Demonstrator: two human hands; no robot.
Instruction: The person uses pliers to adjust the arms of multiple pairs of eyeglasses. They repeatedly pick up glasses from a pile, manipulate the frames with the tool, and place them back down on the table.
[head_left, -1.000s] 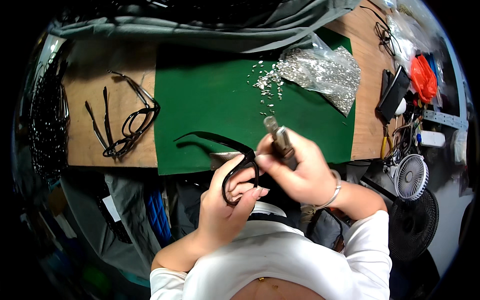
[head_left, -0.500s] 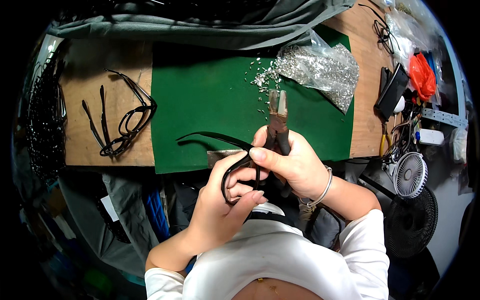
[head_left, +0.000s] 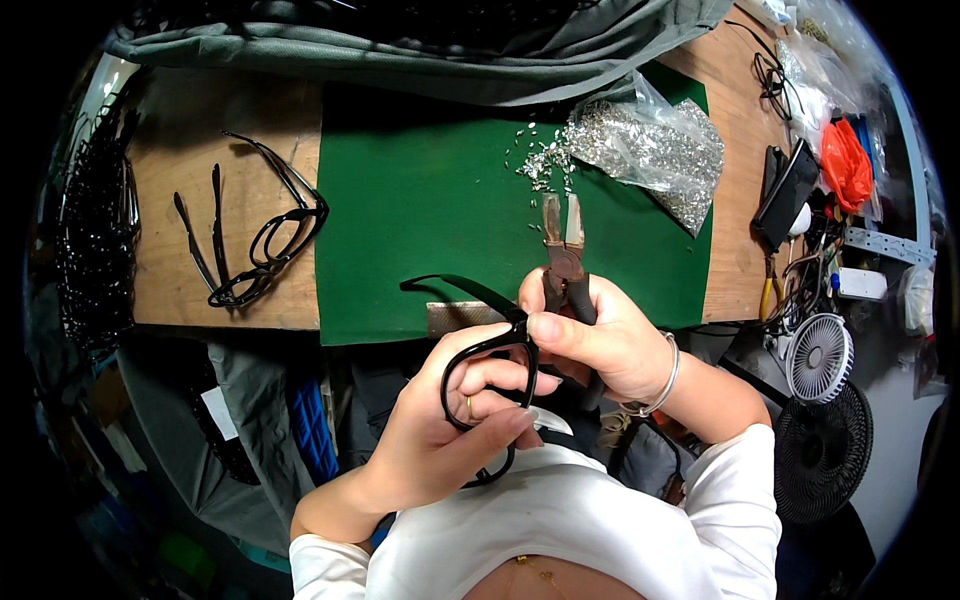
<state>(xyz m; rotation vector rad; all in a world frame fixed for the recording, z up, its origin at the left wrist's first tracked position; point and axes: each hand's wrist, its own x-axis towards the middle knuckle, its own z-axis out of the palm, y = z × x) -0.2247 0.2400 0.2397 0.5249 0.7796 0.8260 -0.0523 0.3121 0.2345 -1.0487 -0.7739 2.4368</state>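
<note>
My left hand (head_left: pixel 440 435) grips a black eyeglass frame (head_left: pixel 478 291) over the front of my body, one temple reaching up-left above the green mat (head_left: pixel 400 190). My right hand (head_left: pixel 620 345) is closed on worn pliers (head_left: pixel 563 262) with dark handles and jaws pointing away from me, while its thumb presses the frame near the hinge. A textured metal strip (head_left: pixel 447 320) lies at the mat's near edge. Beyond the pliers, small silvery pieces (head_left: pixel 545 162) are scattered beside a clear plastic bag (head_left: pixel 680 150) full of similar pieces.
Black glasses frames (head_left: pixel 295 214) rest on the wooden bench (head_left: pixel 170 150) at left, beside a dark hanging mass (head_left: pixel 95 230). Grey cloth (head_left: pixel 420 60) spans the back. At right are a black phone-like object (head_left: pixel 785 195), yellow-handled pliers (head_left: pixel 768 295), cables, a red bag (head_left: pixel 845 165) and two fans (head_left: pixel 818 355).
My right hand has turned the pliers upright and brought its thumb onto the frame. Over the last half second my left hand and the frame have shifted slightly, showing more of the frame's lower part.
</note>
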